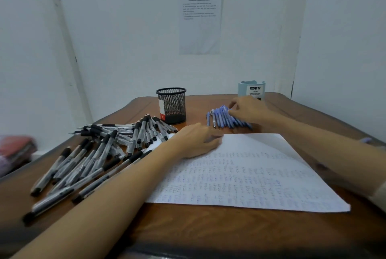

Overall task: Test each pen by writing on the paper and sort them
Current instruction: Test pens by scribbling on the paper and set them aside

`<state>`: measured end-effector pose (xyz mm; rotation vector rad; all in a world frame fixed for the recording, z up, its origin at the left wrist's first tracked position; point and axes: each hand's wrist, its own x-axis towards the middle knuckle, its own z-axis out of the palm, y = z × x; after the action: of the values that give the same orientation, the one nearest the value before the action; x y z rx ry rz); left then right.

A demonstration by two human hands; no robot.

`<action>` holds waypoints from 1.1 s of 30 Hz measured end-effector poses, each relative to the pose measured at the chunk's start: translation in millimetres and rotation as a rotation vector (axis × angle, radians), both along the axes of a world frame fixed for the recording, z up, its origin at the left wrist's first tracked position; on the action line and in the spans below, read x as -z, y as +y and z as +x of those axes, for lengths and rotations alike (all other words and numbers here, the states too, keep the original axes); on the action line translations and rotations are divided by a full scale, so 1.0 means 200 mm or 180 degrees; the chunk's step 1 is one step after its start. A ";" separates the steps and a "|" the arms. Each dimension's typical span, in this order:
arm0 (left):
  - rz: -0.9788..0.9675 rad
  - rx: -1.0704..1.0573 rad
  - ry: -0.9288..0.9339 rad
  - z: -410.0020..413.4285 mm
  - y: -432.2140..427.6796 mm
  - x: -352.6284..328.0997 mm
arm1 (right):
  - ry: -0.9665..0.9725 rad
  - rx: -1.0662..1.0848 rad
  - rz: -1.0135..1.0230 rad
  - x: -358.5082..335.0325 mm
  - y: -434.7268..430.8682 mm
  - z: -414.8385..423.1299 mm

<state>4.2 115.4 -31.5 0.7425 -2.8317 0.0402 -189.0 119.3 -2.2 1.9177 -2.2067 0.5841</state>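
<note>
While the left hand (198,140) rests, fingers relaxed, on the paper (250,175) corner, I log the right hand (249,112) atop the blue pens (221,117) row beyond; gripping or touching, cannot tell. Heaped black pens (94,154) lie left on the bench (188,227).

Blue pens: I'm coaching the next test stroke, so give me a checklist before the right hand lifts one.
1. Right hand on the blue pens: ok, fingers touch the row.
2. One pen pinched: cannot tell, fingers hide it.
3. Left hand steadies the paper: ok, rests on its far left corner.
4. Blank writing space: ok, far strip is unwritten.
5. Black pens apart from blue: ok, piled left of the paper.
6. Mesh cup upright: ok.
</note>
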 end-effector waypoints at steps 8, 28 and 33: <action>0.0067 -0.0013 -0.0198 -0.01 0.01 0.00 | -0.0264 -0.1067 0.1462 -0.17 0.49 -0.26; -0.0003 -0.0008 -0.0197 -0.02 0.00 0.01 | -0.0809 -0.0951 0.1728 -0.10 0.72 -0.54; 0.0051 0.0062 -0.0058 0.01 -0.01 0.00 | -0.1130 -0.0999 0.0228 -0.07 0.66 -0.46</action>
<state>6.8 113.0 -32.1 0.7213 -2.8596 0.0214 -280.5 252.2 12.3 2.3797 -2.1507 0.9732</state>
